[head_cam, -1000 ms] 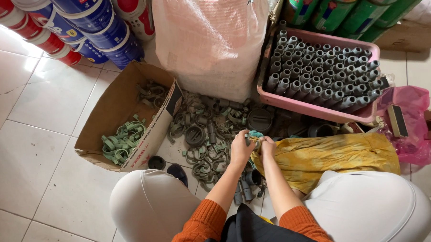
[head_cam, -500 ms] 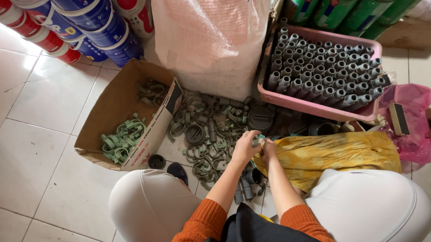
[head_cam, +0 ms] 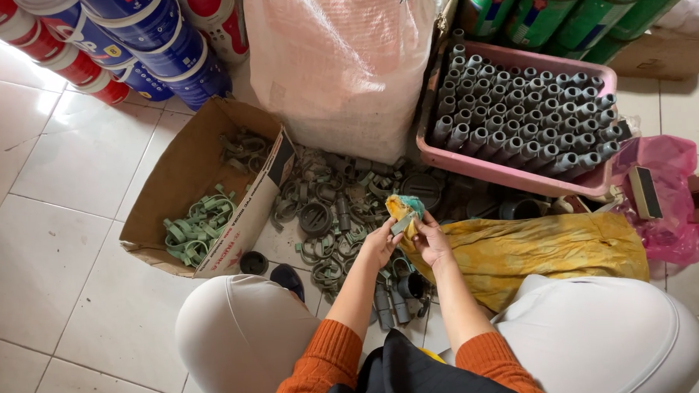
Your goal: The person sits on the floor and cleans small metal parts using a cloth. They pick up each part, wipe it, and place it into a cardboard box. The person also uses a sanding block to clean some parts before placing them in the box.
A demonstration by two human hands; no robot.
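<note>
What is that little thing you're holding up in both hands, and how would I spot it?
Start at the big pink woven sack and come down over the heap of grey-green clamps on the tiles. Just above it, the left hand and right hand pinch a small crumpled cloth, yellow and teal, the only soft, bright thing there.

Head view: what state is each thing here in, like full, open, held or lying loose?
Cardboard box: open, partly filled with green clips.
Pink tray: packed with grey tubes.
White sack: upright, full.
Yellow-teal rag: held by both hands.
Left hand: gripping.
Right hand: gripping.
Grey clips: loose on floor.
</note>
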